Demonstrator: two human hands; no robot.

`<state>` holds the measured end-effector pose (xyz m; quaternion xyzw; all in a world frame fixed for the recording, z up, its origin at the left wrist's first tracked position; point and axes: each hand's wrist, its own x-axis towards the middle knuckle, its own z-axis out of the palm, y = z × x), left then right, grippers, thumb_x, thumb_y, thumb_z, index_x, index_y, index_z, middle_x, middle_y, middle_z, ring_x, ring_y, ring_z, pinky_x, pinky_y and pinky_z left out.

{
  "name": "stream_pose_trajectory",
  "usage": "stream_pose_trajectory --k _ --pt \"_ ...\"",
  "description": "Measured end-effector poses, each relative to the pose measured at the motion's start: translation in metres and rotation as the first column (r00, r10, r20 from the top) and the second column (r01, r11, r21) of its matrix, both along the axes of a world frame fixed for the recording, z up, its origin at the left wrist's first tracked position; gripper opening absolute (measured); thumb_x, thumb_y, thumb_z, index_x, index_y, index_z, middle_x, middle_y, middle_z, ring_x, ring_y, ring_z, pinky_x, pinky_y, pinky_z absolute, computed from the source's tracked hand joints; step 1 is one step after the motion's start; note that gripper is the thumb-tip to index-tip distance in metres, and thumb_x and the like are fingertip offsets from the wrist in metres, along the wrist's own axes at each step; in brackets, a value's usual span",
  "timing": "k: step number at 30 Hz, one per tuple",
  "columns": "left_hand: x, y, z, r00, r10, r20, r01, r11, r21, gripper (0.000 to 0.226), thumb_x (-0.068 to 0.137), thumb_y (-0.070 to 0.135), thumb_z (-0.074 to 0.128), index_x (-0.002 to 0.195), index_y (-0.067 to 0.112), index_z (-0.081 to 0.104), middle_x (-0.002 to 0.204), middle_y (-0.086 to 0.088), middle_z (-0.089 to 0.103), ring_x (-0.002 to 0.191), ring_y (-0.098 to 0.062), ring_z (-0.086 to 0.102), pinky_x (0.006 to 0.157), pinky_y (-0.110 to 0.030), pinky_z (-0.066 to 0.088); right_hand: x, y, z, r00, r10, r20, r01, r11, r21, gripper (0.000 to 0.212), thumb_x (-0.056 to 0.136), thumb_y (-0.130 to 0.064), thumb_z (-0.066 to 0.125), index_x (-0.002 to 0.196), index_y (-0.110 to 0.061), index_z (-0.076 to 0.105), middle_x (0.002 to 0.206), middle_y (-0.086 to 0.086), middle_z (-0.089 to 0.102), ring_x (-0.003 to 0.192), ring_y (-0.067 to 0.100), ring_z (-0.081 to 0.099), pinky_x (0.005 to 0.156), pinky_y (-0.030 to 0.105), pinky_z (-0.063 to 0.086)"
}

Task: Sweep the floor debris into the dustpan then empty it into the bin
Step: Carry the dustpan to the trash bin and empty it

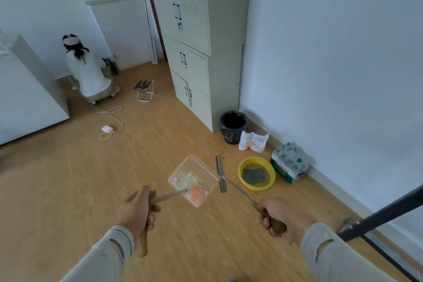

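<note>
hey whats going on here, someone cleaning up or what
A person is mid clean-up. The left hand grips the handle of a clear dustpan already holding orange and white scraps. The right hand grips a small broom beside it. The black-lined bin stands ahead by the cabinet, so the dustpan is not yet emptied. Another person crouches in the far corner.

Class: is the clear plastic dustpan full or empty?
Holding debris: orange and white scraps lie inside the clear plastic dustpan, gripped by the left hand.

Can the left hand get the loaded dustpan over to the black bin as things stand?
Probably yes: the left hand holds the dustpan by its handle, and the floor toward the bin looks open. The white bag sits beside it.
</note>
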<state>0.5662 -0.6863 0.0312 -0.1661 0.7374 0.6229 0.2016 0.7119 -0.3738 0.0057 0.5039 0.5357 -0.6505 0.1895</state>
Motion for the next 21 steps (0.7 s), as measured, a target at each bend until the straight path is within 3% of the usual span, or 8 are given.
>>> stream_pose_trajectory --k 9,21 --pt "-0.137 0.037 0.007 0.988 -0.135 -0.081 0.134 0.991 -0.023 0.04 0.095 0.043 0.053 0.094 0.005 0.063 0.068 -0.015 0.067 0.041 -0.019 0.039 0.044 -0.028 0.034 -0.09 0.026 0.013 0.988 -0.15 -0.047 0.148 0.988 -0.043 0.011 0.09 -0.01 0.051 0.101 -0.009 0.054 0.061 0.007 0.058 0.04 0.012 0.049 0.039 0.019 0.036" --pt "-0.331 0.04 0.011 0.945 -0.319 -0.066 0.322 0.946 0.03 0.052 0.067 0.052 0.058 0.092 0.007 0.064 0.067 -0.015 0.068 0.041 -0.02 0.038 0.043 -0.026 0.034 -0.225 -0.021 0.027 0.962 -0.269 -0.053 0.272 0.961 0.05 0.026 0.092 -0.006 0.053 0.118 0.002 0.054 0.069 0.011 0.06 0.043 0.013 0.05 0.041 0.022 0.039"
